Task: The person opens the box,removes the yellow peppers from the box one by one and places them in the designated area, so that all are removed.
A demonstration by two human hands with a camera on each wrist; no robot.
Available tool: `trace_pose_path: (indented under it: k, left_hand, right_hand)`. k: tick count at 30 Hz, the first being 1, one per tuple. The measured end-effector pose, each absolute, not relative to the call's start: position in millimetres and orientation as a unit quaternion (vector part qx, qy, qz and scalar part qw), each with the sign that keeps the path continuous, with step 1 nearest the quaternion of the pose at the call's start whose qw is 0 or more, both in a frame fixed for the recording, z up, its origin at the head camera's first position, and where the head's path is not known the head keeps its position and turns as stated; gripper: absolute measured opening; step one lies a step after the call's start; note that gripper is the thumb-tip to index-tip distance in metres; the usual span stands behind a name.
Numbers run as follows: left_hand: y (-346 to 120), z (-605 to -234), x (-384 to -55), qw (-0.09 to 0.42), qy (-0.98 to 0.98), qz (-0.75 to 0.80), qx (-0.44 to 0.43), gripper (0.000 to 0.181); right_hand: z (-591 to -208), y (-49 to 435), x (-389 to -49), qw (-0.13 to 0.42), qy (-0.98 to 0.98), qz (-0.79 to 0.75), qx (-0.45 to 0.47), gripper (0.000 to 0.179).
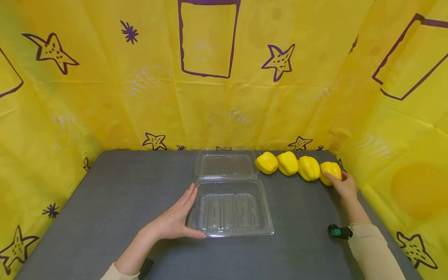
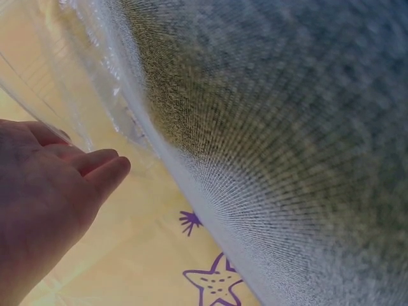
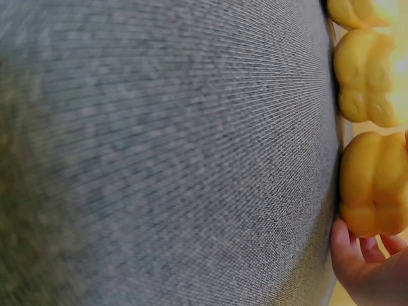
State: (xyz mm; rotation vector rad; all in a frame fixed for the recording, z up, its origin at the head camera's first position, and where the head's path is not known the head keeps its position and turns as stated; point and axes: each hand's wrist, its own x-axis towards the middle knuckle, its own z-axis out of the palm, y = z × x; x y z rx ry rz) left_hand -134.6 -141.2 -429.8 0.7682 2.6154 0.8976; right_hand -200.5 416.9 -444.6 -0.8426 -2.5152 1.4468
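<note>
An open clear plastic clamshell container (image 1: 231,232) lies on the grey table, its lid (image 1: 225,165) folded back toward the wall. My left hand (image 1: 176,217) rests along the container's left side, fingers straight against the edge and thumb at the front left corner. At the right, my right hand (image 1: 346,186) grips the rightmost yellow bell pepper (image 1: 327,169), with the thumb on its near face. In the right wrist view, fingertips touch the lower end of this bell pepper (image 3: 373,185); part of the hand is cut off by the frame.
Three more yellow bell peppers stand in a row between the lid and my right hand: one beside the lid (image 1: 266,163), a middle one (image 1: 287,163) and one beside the gripped pepper (image 1: 308,168). A yellow patterned cloth (image 1: 224,105) hangs around the table's back and sides.
</note>
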Motion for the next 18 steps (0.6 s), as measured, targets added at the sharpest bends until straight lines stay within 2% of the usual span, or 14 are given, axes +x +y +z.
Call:
trace_pose_path:
  k: [6, 14, 18]
  left_hand:
    - [-140.7, -429.7, -135.0, 0.135, 0.904, 0.31, 0.263, 0.135]
    - [-140.3, -429.2, -136.0, 0.126, 0.909, 0.298, 0.263, 0.136]
    - [-140.1, -429.5, -137.1, 0.121, 0.912, 0.291, 0.262, 0.135]
  right_hand:
    - [-444.3, 410.4, -196.7, 0.074, -0.826, 0.487, -0.274, 0.1]
    - [-434.8, 375.8, -188.0, 0.191, -0.81, 0.478, -0.281, 0.088]
    - [-427.0, 346.9, -179.0, 0.197, -0.817, 0.482, -0.248, 0.083]
